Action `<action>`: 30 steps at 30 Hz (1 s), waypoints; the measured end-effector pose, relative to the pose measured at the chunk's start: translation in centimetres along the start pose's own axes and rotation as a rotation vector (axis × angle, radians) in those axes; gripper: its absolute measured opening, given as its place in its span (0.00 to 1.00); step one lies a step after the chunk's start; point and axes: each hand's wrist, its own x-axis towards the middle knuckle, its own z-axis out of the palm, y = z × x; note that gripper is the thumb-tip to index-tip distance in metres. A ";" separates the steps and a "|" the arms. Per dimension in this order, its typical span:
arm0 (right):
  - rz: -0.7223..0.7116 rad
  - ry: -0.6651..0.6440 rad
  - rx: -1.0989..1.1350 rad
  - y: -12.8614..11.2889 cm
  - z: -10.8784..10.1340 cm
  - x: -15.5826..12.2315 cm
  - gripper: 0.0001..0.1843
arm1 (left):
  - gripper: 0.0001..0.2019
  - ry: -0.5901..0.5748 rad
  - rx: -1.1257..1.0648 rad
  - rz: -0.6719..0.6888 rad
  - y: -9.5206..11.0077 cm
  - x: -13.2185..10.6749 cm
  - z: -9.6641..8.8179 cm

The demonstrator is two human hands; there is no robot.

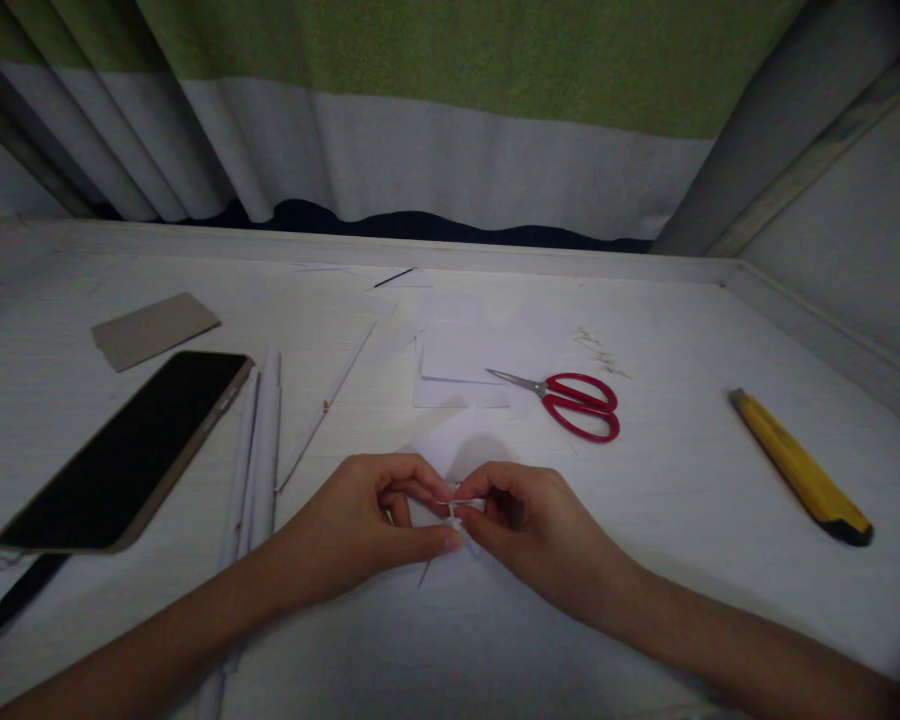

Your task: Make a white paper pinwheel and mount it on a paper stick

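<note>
My left hand (371, 515) and my right hand (544, 515) meet at the middle of the table, with thumbs and forefingers pinched close together. Between the fingertips is a small piece of white paper (457, 520), mostly covered by the fingers. A short pale-yellow sliver shows against it, too small to name for sure. Just beyond the hands lies a white paper sheet (450, 438). Farther off, red-handled scissors (547, 390) rest with their blades partly over more white paper sheets (457, 345).
At left lie a black-screened phone (131, 450), grey cardboard (156, 330), rolled white paper tubes (266, 440) and a thin white stick (326, 405). A yellow box cutter (799, 465) lies at right. Thin pale slivers (600, 352) lie past the scissors. A curtain (450, 110) hangs behind.
</note>
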 end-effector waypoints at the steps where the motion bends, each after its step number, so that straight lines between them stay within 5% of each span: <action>1: 0.007 -0.005 0.008 0.0 0.0 0.0 0.06 | 0.12 0.000 0.004 0.003 0.0 0.0 0.0; 30: 0.037 0.025 -0.006 0.0 0.3 0.2 0.06 | 0.13 0.035 0.058 0.064 -1.3 0.3 0.2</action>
